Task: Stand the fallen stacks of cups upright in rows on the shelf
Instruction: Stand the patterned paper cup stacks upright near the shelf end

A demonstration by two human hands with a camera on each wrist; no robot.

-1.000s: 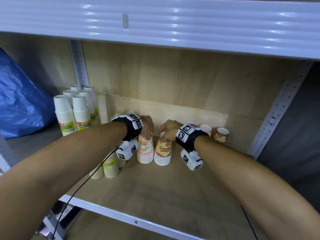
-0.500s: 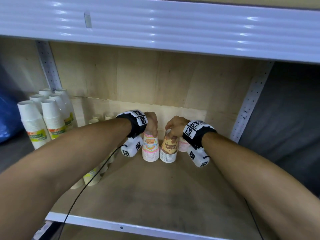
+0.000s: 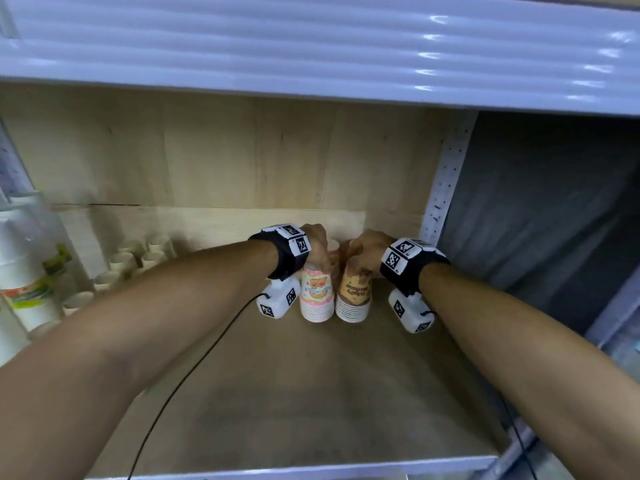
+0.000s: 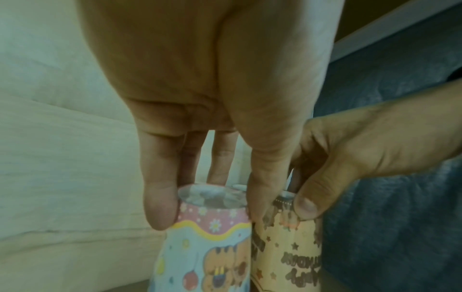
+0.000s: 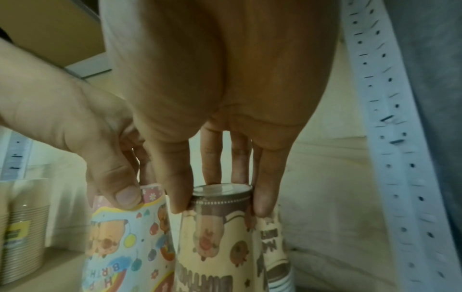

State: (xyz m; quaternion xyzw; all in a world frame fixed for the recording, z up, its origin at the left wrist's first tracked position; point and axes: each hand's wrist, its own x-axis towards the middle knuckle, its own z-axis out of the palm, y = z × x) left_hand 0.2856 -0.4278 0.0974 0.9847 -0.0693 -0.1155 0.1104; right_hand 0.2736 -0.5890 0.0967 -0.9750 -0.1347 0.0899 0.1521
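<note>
Head view: wooden shelf [image 3: 311, 403] with pale plywood back, white ribbed shelf edge above, perforated white upright at right, grey wall beyond. Left hand [image 3: 317, 242] grasping the pink cup stack [image 3: 317, 297], right hand [image 3: 367, 249] grasping the brown cup stack [image 3: 355, 294]; both stacks upright, rims down, touching, near the back. Left wrist view: fingertips [image 4: 160, 205] pinching the pink top. Right wrist view: fingertips [image 5: 262, 203] clasping the brown top; plain stacked cups [image 5: 22, 233] at left.

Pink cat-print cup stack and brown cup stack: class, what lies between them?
Nothing: the pink stack and brown stack stand side by side, seemingly touching, in the head view.
</note>
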